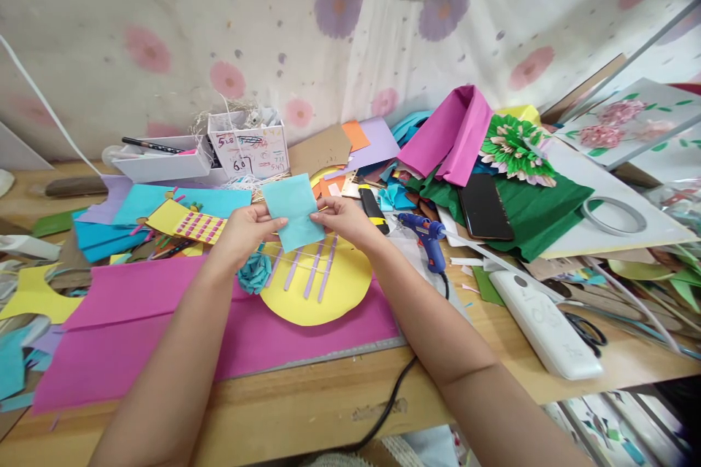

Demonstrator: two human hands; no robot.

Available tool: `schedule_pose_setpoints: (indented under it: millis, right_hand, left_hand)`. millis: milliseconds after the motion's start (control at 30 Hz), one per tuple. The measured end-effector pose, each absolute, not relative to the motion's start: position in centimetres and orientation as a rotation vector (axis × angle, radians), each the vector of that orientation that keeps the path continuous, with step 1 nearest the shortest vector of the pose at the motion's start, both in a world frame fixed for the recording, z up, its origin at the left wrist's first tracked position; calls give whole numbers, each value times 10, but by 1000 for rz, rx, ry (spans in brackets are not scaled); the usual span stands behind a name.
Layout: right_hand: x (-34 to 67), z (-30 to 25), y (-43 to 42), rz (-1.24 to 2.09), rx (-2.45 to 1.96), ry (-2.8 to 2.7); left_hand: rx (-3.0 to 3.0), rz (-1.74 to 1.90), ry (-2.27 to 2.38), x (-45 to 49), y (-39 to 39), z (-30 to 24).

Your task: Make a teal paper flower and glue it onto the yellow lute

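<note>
A small light-blue square of paper (294, 213) is held up between my two hands. My left hand (252, 228) pinches its left edge between thumb and fingers. On the opposite edge, my right hand (339, 217) grips it the same way. Below the square lies a yellow paper disc (307, 310) with several lilac strips across it. A teal paper rose (255, 272) rests at the disc's left side. Both lie over a magenta paper sheet (257, 339).
Right of my hands are a blue glue gun (427, 237) with a black cord, a phone (485, 206), scissors (585, 333) and a white oblong case (548, 325). White boxes (255, 149) stand behind. Yellow paper with pink dashes (189, 222) lies left, and coloured scraps surround everything.
</note>
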State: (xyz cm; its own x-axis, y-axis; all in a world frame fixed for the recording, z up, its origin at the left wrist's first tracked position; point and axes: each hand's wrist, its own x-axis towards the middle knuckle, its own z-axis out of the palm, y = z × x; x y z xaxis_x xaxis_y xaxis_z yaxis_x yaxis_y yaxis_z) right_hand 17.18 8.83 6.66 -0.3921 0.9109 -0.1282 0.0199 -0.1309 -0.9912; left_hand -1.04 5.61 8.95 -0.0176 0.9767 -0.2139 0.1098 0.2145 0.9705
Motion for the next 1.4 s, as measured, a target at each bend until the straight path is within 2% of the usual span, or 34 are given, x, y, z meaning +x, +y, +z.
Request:
schedule_pose_setpoints:
  millis: [400, 700, 1400]
  right_hand:
    - [172, 60, 90, 1632, -1034, -1472]
    - [171, 64, 89, 1722, -988, -1337]
    - [171, 59, 91, 1640, -1052, -1411]
  left_hand:
    - [1114, 1012, 1406, -13, 56, 91]
    - [1061, 883, 1249, -13, 57, 80]
    - [1079, 863, 1314, -15, 55, 86]
